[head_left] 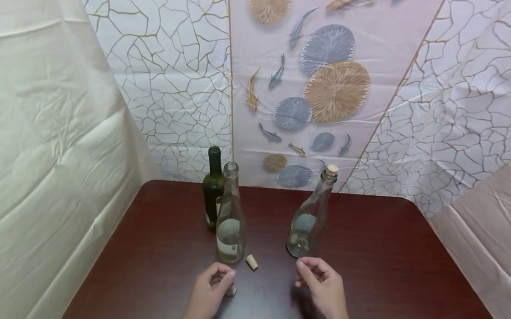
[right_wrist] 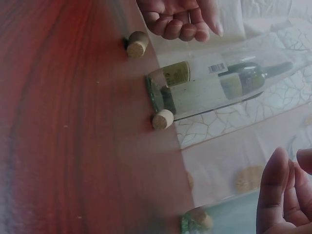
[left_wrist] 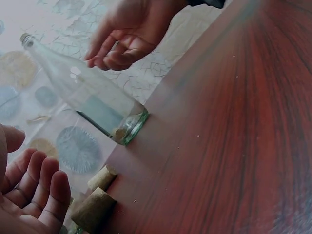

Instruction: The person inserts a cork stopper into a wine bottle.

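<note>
My left hand (head_left: 210, 293) hovers over the table with loosely curled fingers and nothing in its grasp. Beside its fingertips lies a cork (head_left: 234, 291), partly hidden in the head view; the left wrist view shows this cork (left_wrist: 93, 209) on the table, apart from the fingers. Another cork (head_left: 251, 262) lies farther forward, near the base of a clear glass bottle (head_left: 230, 228). My right hand (head_left: 324, 287), also empty and loosely curled, is in front of a second clear bottle (head_left: 307, 222). That bottle has a cork (head_left: 331, 169) in its mouth and a small cork-like piece (left_wrist: 119, 132) inside its bottom.
A dark green bottle (head_left: 214, 190) stands behind the left clear bottle, which has an uncorked mouth. All stand on a dark red wooden table (head_left: 386, 258). Patterned cloth (head_left: 173, 86) hangs behind the table's back edge, with pale cloth (head_left: 56, 165) along the left.
</note>
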Tool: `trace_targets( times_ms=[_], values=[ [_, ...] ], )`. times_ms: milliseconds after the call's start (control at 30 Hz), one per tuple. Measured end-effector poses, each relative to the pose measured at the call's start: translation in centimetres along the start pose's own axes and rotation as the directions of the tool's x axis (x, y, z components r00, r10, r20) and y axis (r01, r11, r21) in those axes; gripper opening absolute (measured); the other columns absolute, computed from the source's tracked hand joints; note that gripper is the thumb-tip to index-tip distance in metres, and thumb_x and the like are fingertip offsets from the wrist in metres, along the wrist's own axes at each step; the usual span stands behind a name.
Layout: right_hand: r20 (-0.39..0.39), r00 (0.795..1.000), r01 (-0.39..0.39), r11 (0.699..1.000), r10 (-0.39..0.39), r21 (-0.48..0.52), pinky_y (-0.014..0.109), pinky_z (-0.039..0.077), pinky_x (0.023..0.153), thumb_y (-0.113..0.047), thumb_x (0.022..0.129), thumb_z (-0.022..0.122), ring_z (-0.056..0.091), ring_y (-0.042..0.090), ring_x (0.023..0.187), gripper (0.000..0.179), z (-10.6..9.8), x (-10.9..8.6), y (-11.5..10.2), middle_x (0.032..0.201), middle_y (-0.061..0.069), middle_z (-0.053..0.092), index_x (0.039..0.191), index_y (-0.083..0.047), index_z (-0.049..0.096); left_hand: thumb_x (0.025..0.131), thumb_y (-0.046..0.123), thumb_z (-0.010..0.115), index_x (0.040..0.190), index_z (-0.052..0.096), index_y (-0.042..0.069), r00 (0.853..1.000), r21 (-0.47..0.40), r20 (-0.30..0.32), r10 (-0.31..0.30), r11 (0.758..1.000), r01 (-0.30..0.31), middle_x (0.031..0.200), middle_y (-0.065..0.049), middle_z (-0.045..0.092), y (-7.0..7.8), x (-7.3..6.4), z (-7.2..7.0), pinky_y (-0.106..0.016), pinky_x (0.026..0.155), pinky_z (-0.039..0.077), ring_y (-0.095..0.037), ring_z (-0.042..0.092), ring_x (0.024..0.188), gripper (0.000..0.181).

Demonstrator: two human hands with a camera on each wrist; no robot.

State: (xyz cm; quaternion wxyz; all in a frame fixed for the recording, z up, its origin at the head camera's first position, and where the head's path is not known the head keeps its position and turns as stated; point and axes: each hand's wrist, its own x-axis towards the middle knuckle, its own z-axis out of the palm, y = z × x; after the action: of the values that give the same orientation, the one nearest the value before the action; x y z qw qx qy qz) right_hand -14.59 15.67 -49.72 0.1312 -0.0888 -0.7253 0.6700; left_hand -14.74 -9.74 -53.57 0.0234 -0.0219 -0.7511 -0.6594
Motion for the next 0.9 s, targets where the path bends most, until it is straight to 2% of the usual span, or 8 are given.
trace_targets(
  times_ms=[133, 300, 433, 700, 800, 900],
  values=[
    [-0.005, 0.999, -0.032, 0.999, 0.032, 0.008, 0.031, 0.060, 0.058, -0.020, 0.084, 0.076, 0.065, 0.016, 0.063, 0.030, -0.05, -0.15, 0.51, 0.081, 0.011, 0.070, 0.098, 0.005, 0.068, 0.090, 0.029, 0.069, 0.096, 0.065, 0.003, 0.999, -0.036, -0.019, -0.026, 0.999, 0.025, 0.089, -0.021, 0.066, -0.02, -0.07, -0.14, -0.031, 0.065, 0.059, -0.019, 0.066, 0.071, 0.027],
    [0.002, 0.999, -0.041, 0.999, 0.041, 0.018, 0.032, 0.060, 0.058, -0.017, 0.083, 0.076, 0.066, 0.018, 0.064, 0.028, 0.10, -0.22, 0.79, 0.077, 0.006, 0.068, 0.097, 0.006, 0.068, 0.089, 0.031, 0.069, 0.096, 0.065, 0.004, 0.995, -0.007, -0.041, -0.092, 0.996, 0.092, 0.086, -0.017, 0.067, 0.08, 0.01, -0.23, -0.030, 0.064, 0.058, -0.019, 0.065, 0.070, 0.028],
    [0.008, 0.999, -0.046, 0.999, 0.046, 0.022, 0.033, 0.060, 0.058, -0.018, 0.083, 0.077, 0.066, 0.019, 0.065, 0.028, 0.37, -0.33, 0.85, 0.076, 0.007, 0.068, 0.097, 0.005, 0.068, 0.089, 0.033, 0.069, 0.097, 0.065, 0.006, 0.989, 0.008, -0.048, -0.137, 0.990, 0.137, 0.084, -0.015, 0.068, 0.04, 0.15, -0.24, -0.031, 0.063, 0.057, -0.020, 0.065, 0.070, 0.028],
    [0.019, 0.992, -0.126, 0.992, 0.126, 0.027, 0.033, 0.060, 0.059, -0.011, 0.085, 0.074, 0.066, 0.023, 0.067, 0.024, 0.72, -0.60, 1.06, 0.077, 0.011, 0.068, 0.100, 0.007, 0.067, 0.091, 0.028, 0.067, 0.098, 0.065, 0.004, 0.979, -0.018, -0.051, -0.197, 0.980, 0.197, 0.088, -0.017, 0.069, -0.36, 0.26, -0.61, -0.031, 0.066, 0.057, -0.021, 0.066, 0.072, 0.025],
    [0.024, 0.993, -0.117, 0.993, 0.117, 0.010, 0.033, 0.060, 0.059, -0.012, 0.084, 0.075, 0.066, 0.022, 0.067, 0.025, 0.76, -0.50, 1.03, 0.077, 0.011, 0.068, 0.100, 0.006, 0.067, 0.091, 0.029, 0.068, 0.098, 0.065, 0.005, 0.977, -0.016, -0.054, -0.208, 0.978, 0.207, 0.088, -0.016, 0.070, -0.47, 0.34, -0.75, -0.031, 0.066, 0.057, -0.020, 0.066, 0.072, 0.025],
    [0.045, 0.997, -0.061, 0.997, 0.064, -0.055, 0.031, 0.059, 0.056, -0.015, 0.083, 0.077, 0.067, 0.021, 0.062, 0.023, 0.90, -0.21, 0.81, 0.078, 0.011, 0.069, 0.097, 0.001, 0.070, 0.091, 0.031, 0.068, 0.098, 0.065, 0.005, 0.978, -0.013, -0.052, -0.201, 0.980, 0.201, 0.087, -0.014, 0.070, -0.56, 0.35, -0.84, -0.030, 0.066, 0.056, -0.020, 0.066, 0.072, 0.027]
  ],
)
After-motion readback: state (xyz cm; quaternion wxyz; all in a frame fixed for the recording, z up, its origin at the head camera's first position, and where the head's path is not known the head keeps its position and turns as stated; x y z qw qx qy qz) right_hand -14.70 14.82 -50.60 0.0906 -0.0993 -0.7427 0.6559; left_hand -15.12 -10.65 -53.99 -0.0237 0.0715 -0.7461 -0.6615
